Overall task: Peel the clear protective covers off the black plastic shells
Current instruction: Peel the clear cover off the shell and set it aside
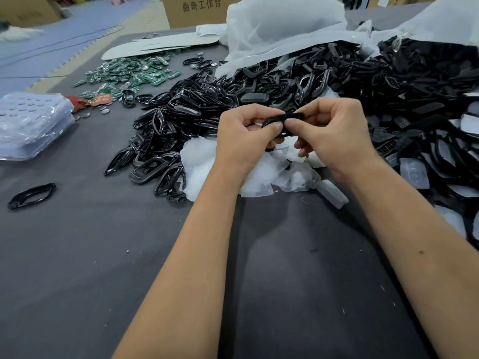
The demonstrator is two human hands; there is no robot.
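Over a dark grey felt-like work surface (285,268), both bare forearms reaching forward. Left hand (246,141) and right hand (334,136) raised together above the mat, thumbs and curled fingers of each pinching opposite ends of one black plastic shell (283,120), held roughly level between them. Clear cover on that shell not discernible at this size.

Directly beneath the hands, a loose heap of peeled clear covers (204,164), whitish and crumpled, lying on the mat. Behind and to the right, a big pile of black shells (337,73) spilling from a white plastic bag (280,24). Left of the hands, a smaller pile of glossy black frames (166,125). One lone black frame (31,196) apart on the mat at the near left.

Farther left, a stack of clear blister trays (31,125) at the mat's edge. Beyond, a scatter of green circuit boards (129,73), with flat grey card sheets (160,46) behind them. Past the mat, blue interlocking foam floor tiles (51,45) and a cardboard box (197,9) printed with Chinese characters.
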